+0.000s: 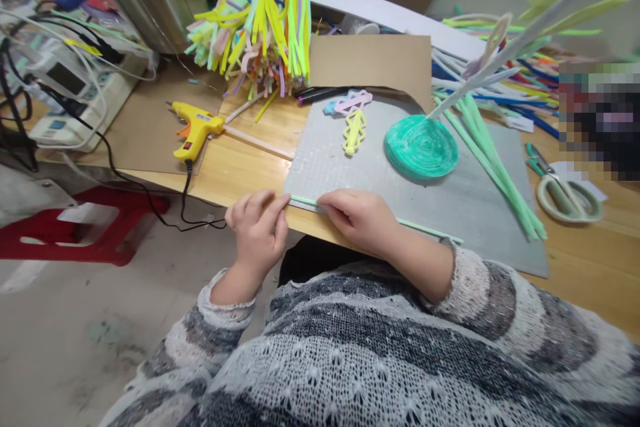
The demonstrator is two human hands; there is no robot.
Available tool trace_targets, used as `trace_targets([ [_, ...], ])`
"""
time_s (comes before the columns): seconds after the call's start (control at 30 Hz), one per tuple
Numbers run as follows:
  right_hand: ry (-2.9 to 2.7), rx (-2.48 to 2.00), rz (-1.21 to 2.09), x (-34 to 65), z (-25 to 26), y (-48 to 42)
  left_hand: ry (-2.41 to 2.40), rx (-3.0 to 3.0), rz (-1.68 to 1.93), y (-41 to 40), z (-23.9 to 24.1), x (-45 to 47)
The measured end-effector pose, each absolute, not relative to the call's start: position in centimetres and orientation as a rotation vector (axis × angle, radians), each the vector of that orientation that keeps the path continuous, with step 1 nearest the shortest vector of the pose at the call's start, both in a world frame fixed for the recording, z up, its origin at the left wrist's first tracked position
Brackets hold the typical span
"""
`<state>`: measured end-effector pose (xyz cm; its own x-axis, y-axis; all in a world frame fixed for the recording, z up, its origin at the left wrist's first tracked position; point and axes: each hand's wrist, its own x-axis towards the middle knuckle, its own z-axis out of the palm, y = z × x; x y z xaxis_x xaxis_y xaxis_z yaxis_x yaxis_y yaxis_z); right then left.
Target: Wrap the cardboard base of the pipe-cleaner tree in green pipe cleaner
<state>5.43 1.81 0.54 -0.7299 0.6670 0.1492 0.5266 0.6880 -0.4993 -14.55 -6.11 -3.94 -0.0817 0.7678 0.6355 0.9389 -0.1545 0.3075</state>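
A thin green pipe cleaner (304, 200) runs between my two hands at the front edge of the grey mat (345, 180). Its left end is pinched in the fingers of my left hand (257, 227). Further right, my right hand (363, 220) grips the same pipe cleaner, and its tail comes out beyond the wrist. Past my hands lie a yellow zigzag shape (355, 133) and a pink one (353, 103). To their right sits a coiled green disc (421, 147) with a pale stem (480, 77) rising from it. Several light green pipe cleaners (495, 167) lie beside the disc.
A yellow glue gun (197, 130) rests at left, its black cord hanging over the table edge. Scissors (567, 193) lie at right. Behind stand a bundle of yellow pipe cleaners (270, 13) and a cardboard piece (370, 63). A power strip (85, 107) and red stool (90, 227) are at left.
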Motion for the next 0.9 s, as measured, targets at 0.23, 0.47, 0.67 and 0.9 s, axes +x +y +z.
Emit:
trace_targets([
  [0.23,-2.596,-1.041,0.721,4.7,1.4,1.9,-1.814,-1.938,-1.099,-6.0,-4.5,-14.6],
  [0.47,-2.752,-1.084,0.621,3.1,3.1,2.3,-1.809,-1.92,-1.105,-5.9,-4.7,-14.5],
  [0.67,-2.723,-1.01,0.691,2.6,2.9,2.4,-1.806,-1.937,-1.143,-5.9,-5.0,-14.7],
  [0.9,-2.749,-0.941,0.66,2.8,2.5,2.5,-1.81,-1.917,-1.164,-5.9,-5.4,-14.6],
])
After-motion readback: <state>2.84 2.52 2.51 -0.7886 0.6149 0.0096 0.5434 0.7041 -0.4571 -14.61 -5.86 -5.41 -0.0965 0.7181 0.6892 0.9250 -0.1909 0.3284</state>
